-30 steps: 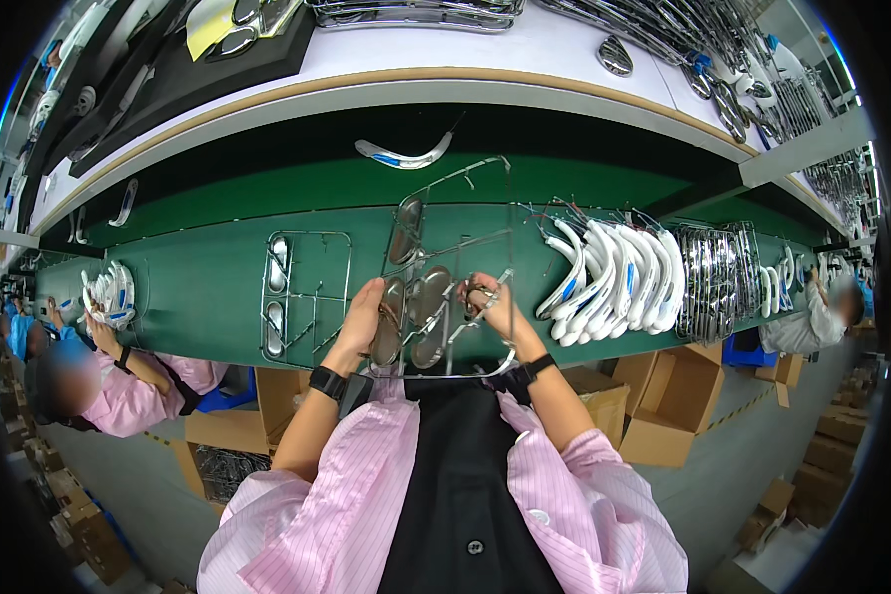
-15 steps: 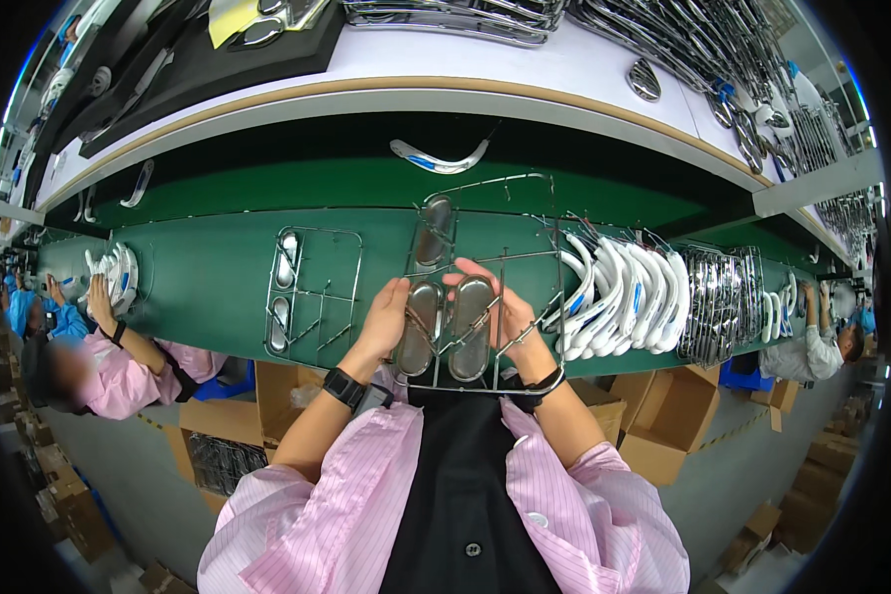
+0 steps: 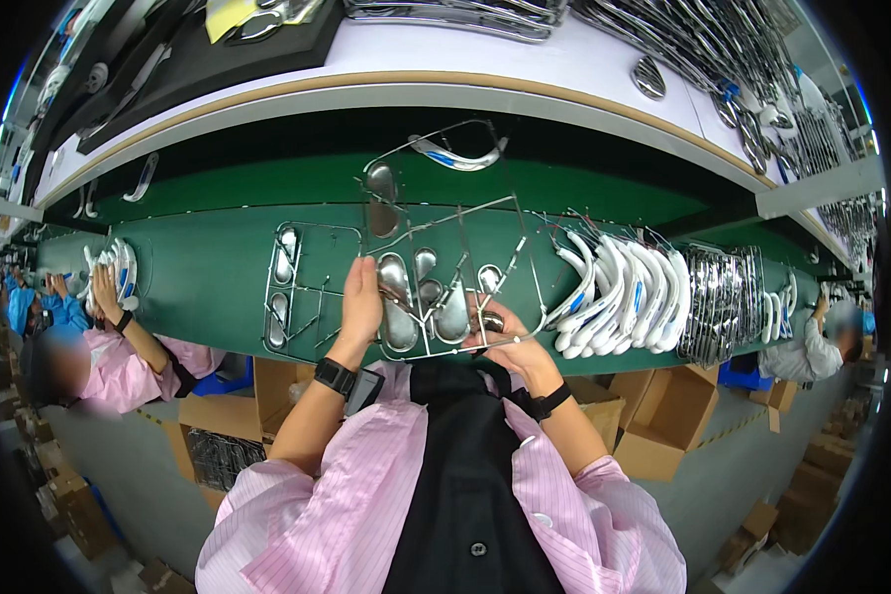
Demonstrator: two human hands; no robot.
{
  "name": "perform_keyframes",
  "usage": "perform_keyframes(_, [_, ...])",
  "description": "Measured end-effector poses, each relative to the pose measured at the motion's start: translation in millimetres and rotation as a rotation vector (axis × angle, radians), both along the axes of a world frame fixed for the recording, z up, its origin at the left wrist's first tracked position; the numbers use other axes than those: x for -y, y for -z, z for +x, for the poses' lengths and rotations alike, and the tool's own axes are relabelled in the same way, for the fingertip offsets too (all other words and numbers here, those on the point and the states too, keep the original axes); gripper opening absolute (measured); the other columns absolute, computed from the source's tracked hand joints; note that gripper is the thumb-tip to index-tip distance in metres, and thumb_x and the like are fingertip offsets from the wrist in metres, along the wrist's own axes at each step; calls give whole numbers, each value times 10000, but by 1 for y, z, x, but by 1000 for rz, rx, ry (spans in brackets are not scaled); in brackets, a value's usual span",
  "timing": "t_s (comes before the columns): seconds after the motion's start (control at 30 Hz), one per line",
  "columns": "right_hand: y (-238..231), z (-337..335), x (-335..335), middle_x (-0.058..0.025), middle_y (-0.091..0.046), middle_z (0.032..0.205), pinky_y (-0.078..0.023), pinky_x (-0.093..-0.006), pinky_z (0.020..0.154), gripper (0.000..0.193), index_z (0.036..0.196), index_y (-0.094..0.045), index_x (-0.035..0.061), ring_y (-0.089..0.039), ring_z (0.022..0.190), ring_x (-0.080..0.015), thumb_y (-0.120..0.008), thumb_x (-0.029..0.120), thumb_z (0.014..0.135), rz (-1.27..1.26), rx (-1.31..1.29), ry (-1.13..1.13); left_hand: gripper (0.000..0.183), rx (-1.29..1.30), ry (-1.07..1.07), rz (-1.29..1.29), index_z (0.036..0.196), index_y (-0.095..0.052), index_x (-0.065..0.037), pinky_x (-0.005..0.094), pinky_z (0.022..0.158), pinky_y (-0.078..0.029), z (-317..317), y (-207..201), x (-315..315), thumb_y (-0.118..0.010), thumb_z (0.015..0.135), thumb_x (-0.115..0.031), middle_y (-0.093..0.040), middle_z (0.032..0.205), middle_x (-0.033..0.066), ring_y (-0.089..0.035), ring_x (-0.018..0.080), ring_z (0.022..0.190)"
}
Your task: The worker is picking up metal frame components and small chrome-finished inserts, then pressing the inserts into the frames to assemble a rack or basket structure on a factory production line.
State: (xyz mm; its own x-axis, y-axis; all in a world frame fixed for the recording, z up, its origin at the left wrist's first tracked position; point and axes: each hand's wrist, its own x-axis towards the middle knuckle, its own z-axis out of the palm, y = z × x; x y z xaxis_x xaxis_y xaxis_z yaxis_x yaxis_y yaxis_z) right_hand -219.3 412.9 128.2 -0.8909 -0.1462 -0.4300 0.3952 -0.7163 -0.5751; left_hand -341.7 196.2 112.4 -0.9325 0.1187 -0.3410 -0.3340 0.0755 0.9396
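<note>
Tilted in front of me is a thin chrome wire-like frame [image 3: 485,207] carrying shiny oval plates, among them a long plate [image 3: 398,322] and a darker plate [image 3: 382,201]. My left hand [image 3: 361,309] grips its left side, fingers straight and held together, thumb hidden. At the lower right my right hand [image 3: 510,345] closes round the frame's edge, beside a small dark shiny piece [image 3: 491,320]; whether that piece is loose or attached I cannot tell. A similar chrome frame [image 3: 312,287] with two oval plates lies on the green table to the left.
Curved white handle-like parts [image 3: 619,297] with thin wires stand in a row on the right, beside stacked chrome frames [image 3: 718,302]. One white curved part [image 3: 460,158] lies under the shelf [image 3: 525,99]. Cardboard boxes [image 3: 673,421] stand below; a co-worker [image 3: 129,356] sits left.
The chrome frame has turned in my hands and shifted left at its top, and smaller plates now show on it. My left hand moved slightly left; my right hand moved lower on the frame.
</note>
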Motion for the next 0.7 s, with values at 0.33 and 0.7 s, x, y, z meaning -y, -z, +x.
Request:
perform_keyframes(0.33, [34,-76,4,-101,-717,937,-508,-253,719,194,997,-682,-14,-649,818,-133,-631,41,817,700,-262,-209,314,48,103,47,1010,-560,-53,210,646,-418,-1,0,12,-451,1025,-347,-527,838,-35,-493,47,736])
perform_keyframes(0.7, [133,-40,-20,-115,-664,950,-515,-415,824,290,1050,-669,109,-649,885,-311,-697,219,782,1535,118,-317,304,117,139,-254,1022,-563,-46,231,639,-426,-63,64,227,-443,1024,-326,-517,801,-49,-471,58,698])
